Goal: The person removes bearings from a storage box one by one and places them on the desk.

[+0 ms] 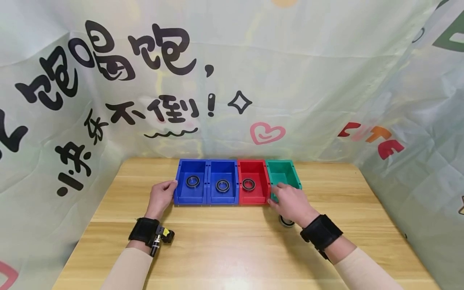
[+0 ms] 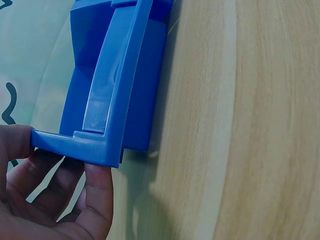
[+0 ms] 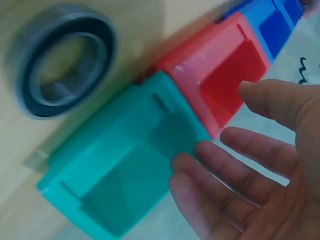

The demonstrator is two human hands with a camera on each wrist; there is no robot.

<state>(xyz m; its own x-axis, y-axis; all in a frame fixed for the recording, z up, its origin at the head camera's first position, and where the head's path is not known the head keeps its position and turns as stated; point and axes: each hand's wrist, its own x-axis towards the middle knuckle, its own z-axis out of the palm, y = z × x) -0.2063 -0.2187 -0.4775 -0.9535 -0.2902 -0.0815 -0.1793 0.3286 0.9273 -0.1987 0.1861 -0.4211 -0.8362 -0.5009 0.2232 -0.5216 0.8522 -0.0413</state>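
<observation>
Four-sided plastic bins stand side by side in a row: a left blue bin (image 1: 191, 195), a second blue bin (image 1: 222, 197), a red bin (image 1: 258, 196) and a green bin (image 1: 280, 169). My left hand (image 1: 161, 197) pinches the left blue bin's outer rim between thumb and fingers, clearer in the left wrist view. Over the green bin's front is my right hand (image 1: 293, 202), its fingers relaxed and holding nothing in the right wrist view. A ball bearing (image 3: 29, 65) lies on the table in front of the green bin, partly hidden by that hand in the head view.
One bearing sits in each of three bins: the left blue bin's bearing (image 1: 187, 182), the second blue bin's bearing (image 1: 218, 186) and the red bin's bearing (image 1: 243, 185). Beneath everything is a wooden table (image 1: 224, 249). A printed cloth (image 1: 308, 100) hangs behind and along the sides.
</observation>
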